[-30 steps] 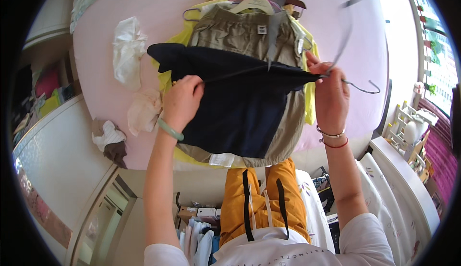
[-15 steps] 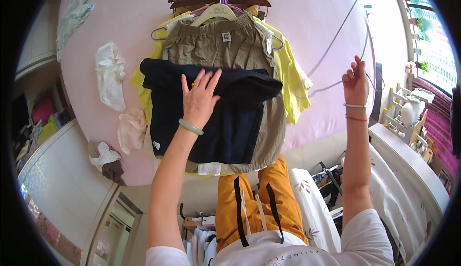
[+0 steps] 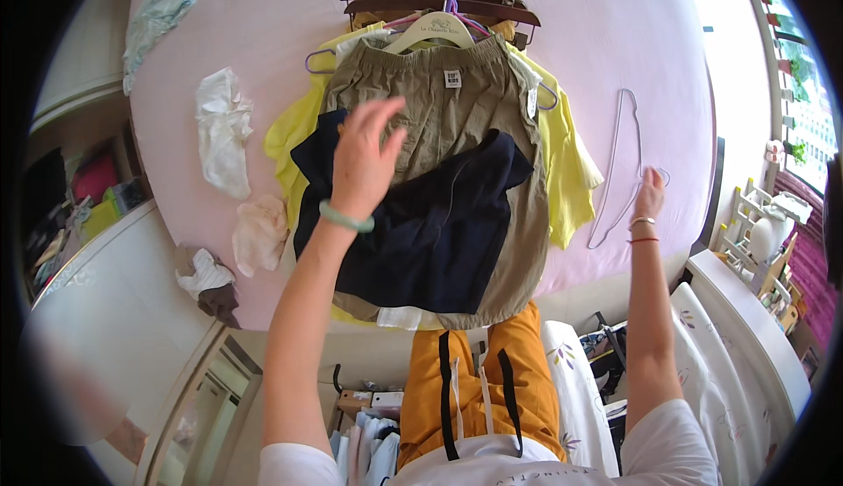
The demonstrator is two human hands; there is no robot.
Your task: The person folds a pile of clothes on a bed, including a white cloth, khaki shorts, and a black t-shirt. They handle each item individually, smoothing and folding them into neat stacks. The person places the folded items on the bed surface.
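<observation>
Left hand [image 3: 362, 165] spread loose, nothing in it, over the navy garment [image 3: 430, 244] rumpled across the khaki one [image 3: 421, 91]; right hand [image 3: 649, 194] at the hanger [image 3: 640, 139] on the bed [image 3: 606, 29], grip impossible to tell! Keeping that wire flat, clear of cloth, looks wisest.

- The garment [image 3: 413, 253], dark navy, is lying rumpled over the khaki pants [image 3: 417, 104] in front of you; its upper edge is dipping in the middle and rising toward a corner at each side, and a thin pale line is running down its front. Your left hand [image 3: 364, 165] is covering some of its upper left part.
- The hanger [image 3: 639, 139], thin grey wire, is forming a long, narrow triangle right of the garment, well apart; your right hand [image 3: 650, 194] is holding it beside the hook.
</observation>
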